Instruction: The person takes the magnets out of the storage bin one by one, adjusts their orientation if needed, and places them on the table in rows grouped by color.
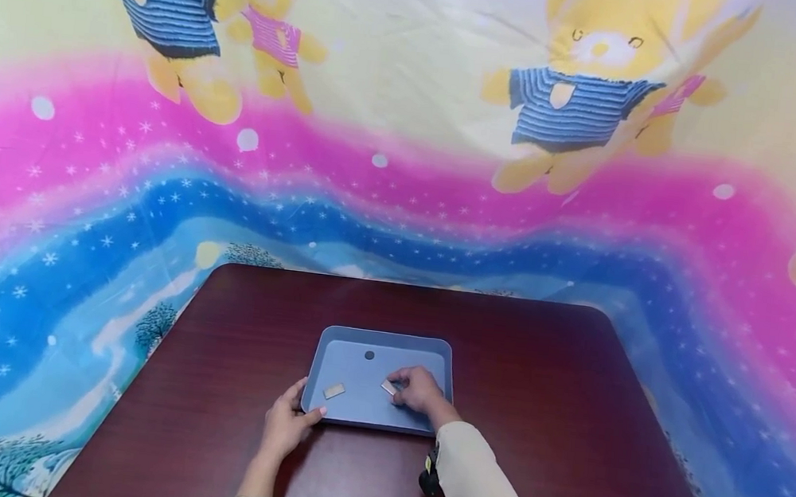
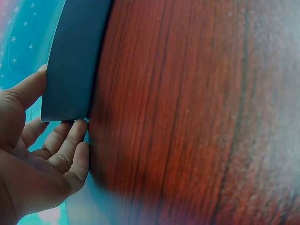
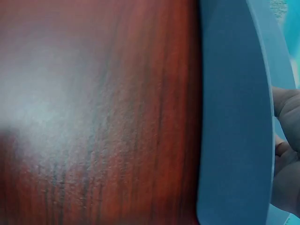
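Note:
A shallow blue-grey tray [image 1: 389, 339] stands on the table. My left hand [image 1: 283, 423] holds its near left corner, thumb at the front wall and fingers against the side; the left wrist view shows the same grip on the tray wall [image 2: 72, 61]. Inside the tray, my right hand [image 1: 419, 390] pinches a small flat beige rectangular piece [image 1: 388, 388] between thumb and fingers. A similar rectangular piece [image 1: 334, 390] lies on the tray floor at the left. Farther back lies a small dark disc [image 1: 369, 355]. In the right wrist view, the tray wall [image 3: 236, 117] hides most of that hand.
The dark red wooden table [image 1: 530, 373] extends around the tray on all sides. Behind and beside it hangs a printed cloth [image 1: 402, 201] with bears and snowflakes. A small black device [image 1: 430, 476] is on the right wrist.

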### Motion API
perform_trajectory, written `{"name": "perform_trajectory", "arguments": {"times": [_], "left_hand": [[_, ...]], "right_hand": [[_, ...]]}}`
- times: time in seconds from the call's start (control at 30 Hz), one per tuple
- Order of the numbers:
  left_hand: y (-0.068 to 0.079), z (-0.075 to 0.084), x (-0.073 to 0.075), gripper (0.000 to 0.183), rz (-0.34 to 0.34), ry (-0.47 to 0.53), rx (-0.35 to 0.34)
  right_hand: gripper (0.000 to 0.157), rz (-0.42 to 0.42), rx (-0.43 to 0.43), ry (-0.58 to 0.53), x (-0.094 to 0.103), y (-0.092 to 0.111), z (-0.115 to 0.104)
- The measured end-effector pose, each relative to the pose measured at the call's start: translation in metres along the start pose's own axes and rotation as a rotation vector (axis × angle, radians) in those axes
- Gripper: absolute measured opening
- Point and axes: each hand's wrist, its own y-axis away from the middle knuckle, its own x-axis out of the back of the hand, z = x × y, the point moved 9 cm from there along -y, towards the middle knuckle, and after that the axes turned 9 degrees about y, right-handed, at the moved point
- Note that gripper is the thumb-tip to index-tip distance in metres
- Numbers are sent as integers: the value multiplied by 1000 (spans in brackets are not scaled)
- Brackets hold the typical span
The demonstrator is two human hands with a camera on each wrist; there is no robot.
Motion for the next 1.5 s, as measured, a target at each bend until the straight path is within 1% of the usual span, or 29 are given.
{"name": "perform_trajectory", "arguments": {"times": [0.1,0.2,0.3,0.37,0.53,0.6,0.7,0.83,0.9,1.0,1.07,1.13,1.3,1.5], "left_hand": [[-1,1,1,70,5,-15,-7],[-1,1,2,70,15,-26,2],[-1,1,2,70,12,-33,4],[-1,-1,2,70,14,-31,19],[0,-5,0,69,-1,-28,39],[0,-5,0,69,-6,-26,33],[0,-4,0,69,-4,-29,12],[-1,-3,0,69,-3,-24,0],[-1,-3,0,68,-4,-23,3],[0,-4,0,68,-8,-23,9],[0,-6,-1,68,-13,-9,19],[0,-6,-1,69,-19,8,14],[-2,-8,0,69,-18,28,23],[-1,-9,0,67,-13,26,26]], "right_hand": [[29,21,54,37,2,1,-4],[27,35,88,28,3,2,-6],[30,54,94,26,5,1,-4],[30,71,95,31,6,2,-3],[24,76,86,40,5,4,-1],[22,77,89,50,5,5,0],[19,89,95,83,5,5,0],[15,100,129,172,5,6,-5],[13,109,150,189,5,7,-6],[21,139,166,155,6,8,-2],[28,166,179,124,8,8,1],[32,181,194,102,9,9,2],[23,160,199,105,8,8,-1],[15,160,251,220,7,10,-8]]}}
